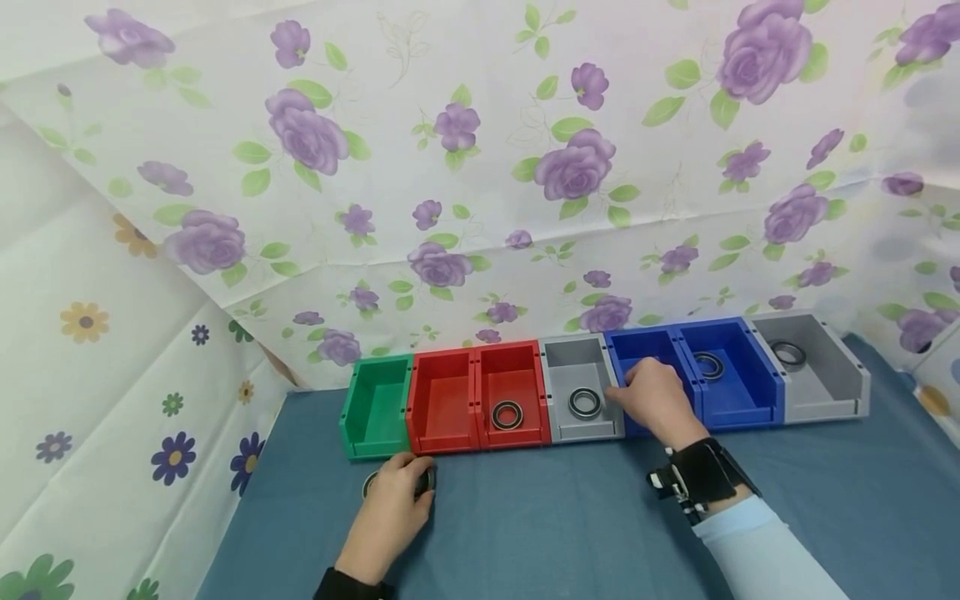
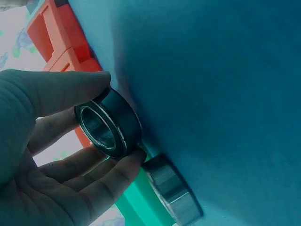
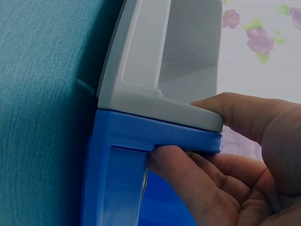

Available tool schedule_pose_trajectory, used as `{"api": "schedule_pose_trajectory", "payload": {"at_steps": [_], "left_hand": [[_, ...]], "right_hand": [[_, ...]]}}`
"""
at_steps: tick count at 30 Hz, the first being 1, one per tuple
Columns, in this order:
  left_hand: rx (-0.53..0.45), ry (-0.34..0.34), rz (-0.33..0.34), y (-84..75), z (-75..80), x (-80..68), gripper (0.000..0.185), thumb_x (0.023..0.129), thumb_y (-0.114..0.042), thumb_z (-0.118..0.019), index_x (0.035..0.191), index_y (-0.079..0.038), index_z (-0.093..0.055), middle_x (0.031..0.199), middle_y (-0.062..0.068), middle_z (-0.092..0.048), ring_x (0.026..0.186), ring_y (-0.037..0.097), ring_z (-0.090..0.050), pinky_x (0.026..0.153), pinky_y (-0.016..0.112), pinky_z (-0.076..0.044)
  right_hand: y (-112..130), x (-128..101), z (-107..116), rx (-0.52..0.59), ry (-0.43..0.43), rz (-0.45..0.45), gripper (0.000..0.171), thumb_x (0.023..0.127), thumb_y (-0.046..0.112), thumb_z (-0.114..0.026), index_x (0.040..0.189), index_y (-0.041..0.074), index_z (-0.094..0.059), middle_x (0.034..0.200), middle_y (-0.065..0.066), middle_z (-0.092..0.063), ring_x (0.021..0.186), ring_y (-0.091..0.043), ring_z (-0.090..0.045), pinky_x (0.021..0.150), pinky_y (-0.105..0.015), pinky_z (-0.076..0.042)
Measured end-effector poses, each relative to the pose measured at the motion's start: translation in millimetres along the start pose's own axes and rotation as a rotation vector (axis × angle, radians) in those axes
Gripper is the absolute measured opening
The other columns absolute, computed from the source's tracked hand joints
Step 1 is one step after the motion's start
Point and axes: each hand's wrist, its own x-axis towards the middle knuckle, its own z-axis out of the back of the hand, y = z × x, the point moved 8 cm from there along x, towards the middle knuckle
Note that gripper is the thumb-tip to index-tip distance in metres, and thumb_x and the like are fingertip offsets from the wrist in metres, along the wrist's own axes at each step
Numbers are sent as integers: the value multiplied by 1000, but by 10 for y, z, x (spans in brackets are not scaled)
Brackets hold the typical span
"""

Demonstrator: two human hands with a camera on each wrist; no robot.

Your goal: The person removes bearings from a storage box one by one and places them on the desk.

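Observation:
My left hand (image 1: 393, 508) pinches a black-and-silver ball bearing (image 2: 110, 125) between thumb and fingers, just in front of the green bin (image 1: 377, 408). Beside those fingertips a second bearing (image 2: 173, 189) stands by the green bin, touching or nearly touching a finger. My right hand (image 1: 660, 400) straddles the adjoining side walls of the middle grey bin (image 1: 577, 358) and the left blue bin (image 3: 124, 188). Its thumb presses the grey wall; its fingers are curled inside the blue bin. A thin silvery curved edge (image 3: 144, 181) shows there, mostly hidden.
The bins stand in a row against a flowered cloth backdrop (image 1: 480, 192). Bearings lie in the right red bin (image 1: 507, 415), the middle grey bin, the right blue bin (image 1: 708, 365) and the end grey bin (image 1: 787, 354). A blue cloth (image 1: 540, 517) covers the table.

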Motion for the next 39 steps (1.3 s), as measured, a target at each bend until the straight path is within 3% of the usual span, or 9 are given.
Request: {"api": "schedule_pose_trajectory", "payload": {"at_steps": [4, 23, 35, 39], "left_hand": [[7, 35, 18, 14, -43, 2, 39, 76, -15, -76, 114, -14, -65, 112, 9, -59, 102, 23, -59, 81, 40, -54], [52, 69, 53, -18, -70, 23, 41, 75, -15, -76, 114, -10, -65, 112, 11, -61, 102, 25, -60, 83, 45, -53], [70, 77, 54, -27, -59, 21, 42, 75, -15, -77, 114, -8, -65, 111, 11, -62, 105, 26, -60, 84, 44, -53], [65, 41, 29, -71, 5, 17, 39, 75, -16, -77, 112, -9, -65, 108, 10, -63, 102, 25, -60, 82, 42, -54]], "right_hand": [[9, -6, 0, -1, 4, 2, 47, 83, 34, -66, 51, 15, -37, 50, 5, -27, 42, -11, -29, 39, -23, -23], [4, 0, 11, 4, -12, 16, 47, 82, 34, -66, 50, 16, -36, 50, 6, -25, 42, -11, -28, 39, -23, -23], [10, -9, 14, 1, 1, 3, 47, 82, 34, -66, 51, 15, -36, 50, 6, -26, 42, -11, -28, 40, -23, -23], [11, -8, 18, 3, -5, 4, 48, 82, 35, -66, 51, 16, -36, 50, 6, -25, 42, -11, -27, 39, -23, -22]]}}
